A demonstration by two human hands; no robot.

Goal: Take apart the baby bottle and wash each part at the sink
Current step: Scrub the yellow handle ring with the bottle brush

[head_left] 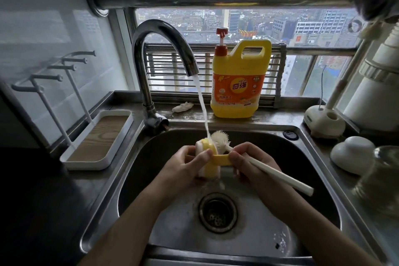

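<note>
Left hand (183,168) grips the yellow bottle collar (210,171), right hand (252,165) grips the brush (280,175) touching it, over the sink (149,157).

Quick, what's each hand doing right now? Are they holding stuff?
Left hand: closed, holding the yellow bottle part under the running water.
Right hand: closed, holding the white brush.

Yellow detergent jug (240,84) — orange label, reads 奇强
</note>
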